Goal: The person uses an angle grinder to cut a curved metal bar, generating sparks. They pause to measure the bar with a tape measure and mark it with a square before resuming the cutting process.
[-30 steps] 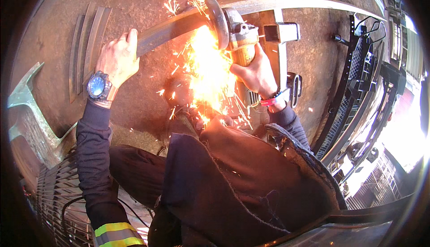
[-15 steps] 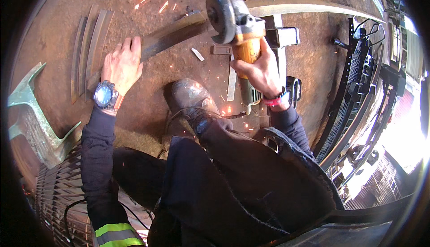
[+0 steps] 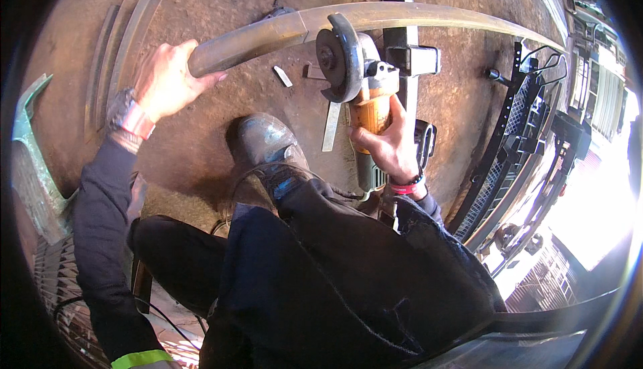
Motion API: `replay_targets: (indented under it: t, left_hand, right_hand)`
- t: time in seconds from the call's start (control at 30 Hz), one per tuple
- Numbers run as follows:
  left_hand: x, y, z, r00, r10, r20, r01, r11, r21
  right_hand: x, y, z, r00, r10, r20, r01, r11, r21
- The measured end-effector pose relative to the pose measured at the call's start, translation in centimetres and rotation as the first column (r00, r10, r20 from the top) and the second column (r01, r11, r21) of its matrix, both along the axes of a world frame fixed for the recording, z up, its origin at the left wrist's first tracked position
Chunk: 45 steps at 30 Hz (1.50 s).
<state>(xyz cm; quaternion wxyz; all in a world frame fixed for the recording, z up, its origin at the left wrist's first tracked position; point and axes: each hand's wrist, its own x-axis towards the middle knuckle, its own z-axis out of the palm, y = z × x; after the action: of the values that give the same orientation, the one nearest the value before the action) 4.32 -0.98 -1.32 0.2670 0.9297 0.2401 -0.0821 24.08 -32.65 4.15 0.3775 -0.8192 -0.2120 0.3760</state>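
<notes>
My right hand (image 3: pixel 392 144) is wrapped around the yellow-orange body of an angle grinder (image 3: pixel 373 111). Its round disc (image 3: pixel 328 57), partly covered by a dark guard, faces left, just below a long curved metal bar (image 3: pixel 415 15). A thin seam line crosses the bar left of the disc. At the bar's left end, my left hand (image 3: pixel 164 78) grips it, thumb underneath and fingers at the upper edge; part of the fingers is hidden. Beneath the bar's middle stands a dark metal upright piece with a square-ended bracket (image 3: pixel 418 61).
Several curved metal strips (image 3: pixel 127 47) lie on the brown floor at left. A greenish metal part (image 3: pixel 40 168) stands at the left rim. Small metal offcuts (image 3: pixel 282 76) lie near my boot (image 3: pixel 268 141). Black metal frames with mesh (image 3: pixel 512 134) are on the right. A cord trails from the grinder.
Sparks that flew before are gone. The grinder has come down a little from the bar. My left hand has moved up and left, and the bar's left end now shows higher, with the seam visible.
</notes>
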Motion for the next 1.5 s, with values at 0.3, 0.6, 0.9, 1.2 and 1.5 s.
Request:
replay_targets:
  t: [0.3, 0.6, 0.9, 1.2, 1.5]
  left_hand:
    - [-0.5, -1.7, 1.1, 0.999, 0.048, 0.002, -0.047, 0.981, 0.186]
    - [-0.4, -2.1, 1.4, 0.999, 0.050, 0.015, -0.052, 0.978, 0.204]
    - [-1.3, -2.5, -0.1, 0.994, 0.031, 0.105, -0.060, 0.955, 0.291]
    - [-1.5, -3.0, 0.2, 0.993, 0.016, 0.113, -0.051, 0.950, 0.307]
    - [-1.6, -3.2, 0.0, 0.993, 0.013, 0.114, -0.048, 0.948, 0.314]
  right_hand:
    - [0.0, 0.6, -0.3, 1.000, -0.008, -0.028, 0.007, 0.999, -0.035]
    - [0.1, 0.3, -1.4, 0.999, 0.022, 0.038, -0.022, 1.000, 0.005]
    - [0.0, 0.5, -0.9, 0.988, 0.079, 0.131, -0.074, 0.996, -0.047]
    - [-0.1, 0.6, -0.3, 0.980, 0.099, 0.173, -0.081, 0.991, -0.105]
    - [0.0, 0.7, -0.2, 0.978, 0.117, 0.171, -0.096, 0.987, -0.125]
